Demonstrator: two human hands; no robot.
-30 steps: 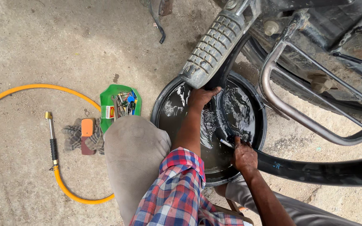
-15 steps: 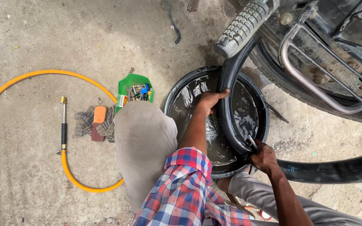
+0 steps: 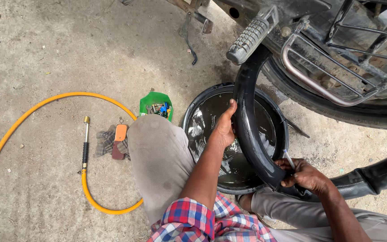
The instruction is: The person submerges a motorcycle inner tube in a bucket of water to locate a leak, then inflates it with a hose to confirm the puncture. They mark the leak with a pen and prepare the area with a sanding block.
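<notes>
Motorcycle (image 3: 337,67) crowds the right, bare concrete (image 3: 45,45) open leftward past yellow hose (image 3: 32,112); black inner tube (image 3: 251,134) arcs over water basin (image 3: 202,107), left hand (image 3: 225,130) wrapped round it, right hand (image 3: 303,177) pinching its valve.

Motorcycle (image 3: 337,49) cut off by top and right edges; only footpeg, frame rails, rear tyre in view. Inner tube (image 3: 251,130) running out past right edge, upper end lost behind footpeg (image 3: 249,40). Left hand (image 3: 225,130) palm hidden against tube. Right hand (image 3: 305,177) fingertips hidden around tube; thin valve stem beside them too small to read. Green tray (image 3: 151,102) contents too small to identify. Yellow hose (image 3: 45,101) cut off by left edge.
</notes>
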